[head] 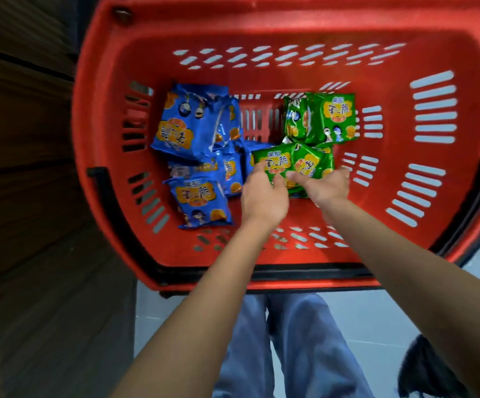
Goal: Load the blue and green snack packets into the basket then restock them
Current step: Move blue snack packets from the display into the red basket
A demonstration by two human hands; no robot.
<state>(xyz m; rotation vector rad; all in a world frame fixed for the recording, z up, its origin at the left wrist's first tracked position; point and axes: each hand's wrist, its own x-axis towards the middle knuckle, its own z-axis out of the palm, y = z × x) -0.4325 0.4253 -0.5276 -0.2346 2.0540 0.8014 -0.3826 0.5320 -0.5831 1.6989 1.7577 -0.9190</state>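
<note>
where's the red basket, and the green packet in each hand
red basket (233,12), head view, on its far rim
left green packet (271,160), head view, on its printed front, held by the left hand (263,196)
right green packet (311,163), head view, on its printed front, held by the right hand (326,186)

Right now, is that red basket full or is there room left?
Far from full. The blue packets and green packets lie only on the bottom of the red basket; its slotted walls stand bare above them.

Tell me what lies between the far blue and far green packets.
Only bare slotted surface of the red basket, seen in the head view, separates the far blue packets from the far green packets.
</note>
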